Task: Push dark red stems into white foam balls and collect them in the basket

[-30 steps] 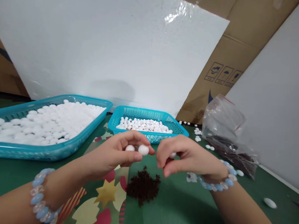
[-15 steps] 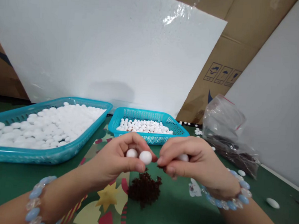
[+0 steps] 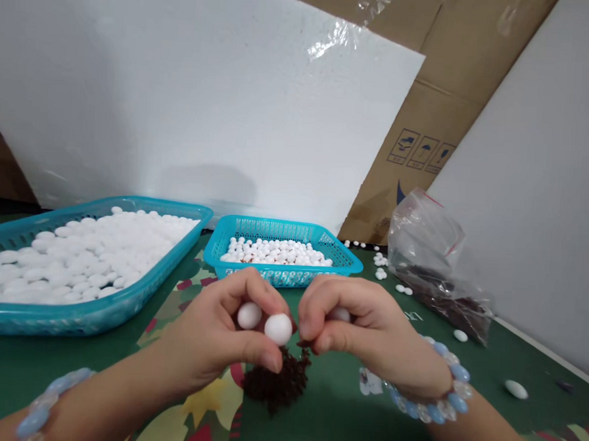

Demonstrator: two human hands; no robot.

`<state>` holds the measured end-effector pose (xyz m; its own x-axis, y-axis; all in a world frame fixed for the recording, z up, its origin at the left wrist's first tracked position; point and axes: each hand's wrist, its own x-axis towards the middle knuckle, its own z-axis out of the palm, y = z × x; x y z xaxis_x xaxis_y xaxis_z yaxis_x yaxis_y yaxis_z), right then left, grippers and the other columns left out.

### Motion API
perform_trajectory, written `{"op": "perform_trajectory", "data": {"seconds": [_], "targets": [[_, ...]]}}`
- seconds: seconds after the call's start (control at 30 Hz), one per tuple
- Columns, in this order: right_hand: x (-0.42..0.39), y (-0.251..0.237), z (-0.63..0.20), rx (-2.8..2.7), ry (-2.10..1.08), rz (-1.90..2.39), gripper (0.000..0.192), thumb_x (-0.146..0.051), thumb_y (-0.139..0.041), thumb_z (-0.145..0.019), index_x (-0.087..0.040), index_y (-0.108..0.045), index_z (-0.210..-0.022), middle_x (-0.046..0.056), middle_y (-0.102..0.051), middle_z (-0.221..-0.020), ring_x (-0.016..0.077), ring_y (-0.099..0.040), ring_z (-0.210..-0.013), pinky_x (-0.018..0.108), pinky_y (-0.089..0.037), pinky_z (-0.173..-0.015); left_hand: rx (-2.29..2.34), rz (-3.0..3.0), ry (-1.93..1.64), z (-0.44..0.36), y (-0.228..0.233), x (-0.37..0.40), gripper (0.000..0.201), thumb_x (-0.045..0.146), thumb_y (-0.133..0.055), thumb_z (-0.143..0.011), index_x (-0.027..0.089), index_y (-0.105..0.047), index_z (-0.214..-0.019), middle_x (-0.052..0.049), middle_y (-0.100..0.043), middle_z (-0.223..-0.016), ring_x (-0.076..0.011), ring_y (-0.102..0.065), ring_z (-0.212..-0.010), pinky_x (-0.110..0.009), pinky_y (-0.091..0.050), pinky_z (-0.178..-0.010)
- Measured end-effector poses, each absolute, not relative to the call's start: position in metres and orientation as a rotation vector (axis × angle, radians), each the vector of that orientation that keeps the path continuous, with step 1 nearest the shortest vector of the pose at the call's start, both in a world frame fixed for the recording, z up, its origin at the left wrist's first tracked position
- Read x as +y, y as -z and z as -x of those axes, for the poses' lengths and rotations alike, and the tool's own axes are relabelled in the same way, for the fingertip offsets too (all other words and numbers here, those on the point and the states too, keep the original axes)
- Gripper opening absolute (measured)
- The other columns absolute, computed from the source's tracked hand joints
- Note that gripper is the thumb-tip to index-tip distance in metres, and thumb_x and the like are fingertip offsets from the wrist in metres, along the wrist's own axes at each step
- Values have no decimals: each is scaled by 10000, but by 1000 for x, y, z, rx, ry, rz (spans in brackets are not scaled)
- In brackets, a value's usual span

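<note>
Green tbl w/ brn crumb pile, wht board + cardbd behind

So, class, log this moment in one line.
left hand: holds two white balls; right hand: holds white ball, brown shreds; table: brown shred pile

White balls; dark brown shreds; turquoise baskets; green tabletop, red-and-yellow shapes; blue-and-clear bead bracelets.

The green counter, partly printed with red and yellow shapes, carries a large blue basket at left, a smaller blue basket near its middle, a dark brown heap in front of that, and, at right, a clear plastic bag and scattered white balls.
</note>
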<state>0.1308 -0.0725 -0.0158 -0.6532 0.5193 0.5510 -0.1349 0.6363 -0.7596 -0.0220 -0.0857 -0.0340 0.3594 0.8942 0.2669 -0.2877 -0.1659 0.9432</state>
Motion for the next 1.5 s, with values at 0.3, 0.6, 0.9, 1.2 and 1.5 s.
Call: {"op": "perform_trajectory", "data": {"seconds": [0.3,0.6,0.9,1.2,1.5], "targets": [[-72,16,-129,-2030,-1055,291,158,-209,-505,-668,-129,-464,-538,-28,-456,-567,21,-405,-483,119,-341,-429,634,-1358,-1141,23,36,-88,219,190,-677,-383,181,-509,-524,88,-526,-542,-30,-443,-484,-117,-332,-430],[-74,16,-129,-2078,-948,301,125,-134,-510,-657,-128,-463,-542,-31,-457,-559,25,-417,-498,121,-351,-447,614,-1395,-1183,21,35,-88,187,127,-671,-397,188,-524,-494,86,-518,-531,-32,-434,-473,-125,-321,-416],[-79,16,-129,-2155,-670,321,168,-199,-502,-675,-139,-443,-530,-27,-470,-532,35,-428,-496,129,-361,-455,723,-1398,-1212,15,27,-97,213,24,-626,-378,129,-442,-356,60,-483,-451,-42,-407,-413,-132,-320,-360],[-79,21,-126,-2151,-639,346,182,-192,-477,-693,-148,-420,-526,-24,-464,-541,40,-437,-504,131,-366,-448,857,-1551,-1266,13,20,-103,301,46,-621,-384,119,-337,-317,53,-437,-421,-43,-381,-391,-141,-297,-350],[-75,28,-126,-2113,-614,186,177,-136,-432,-720,-154,-371,-554,-26,-433,-581,19,-424,-500,107,-379,-447,862,-1741,-1302,14,27,-103,262,132,-634,-443,150,-394,-340,46,-444,-442,-51,-404,-386,-146,-300,-331]]}}
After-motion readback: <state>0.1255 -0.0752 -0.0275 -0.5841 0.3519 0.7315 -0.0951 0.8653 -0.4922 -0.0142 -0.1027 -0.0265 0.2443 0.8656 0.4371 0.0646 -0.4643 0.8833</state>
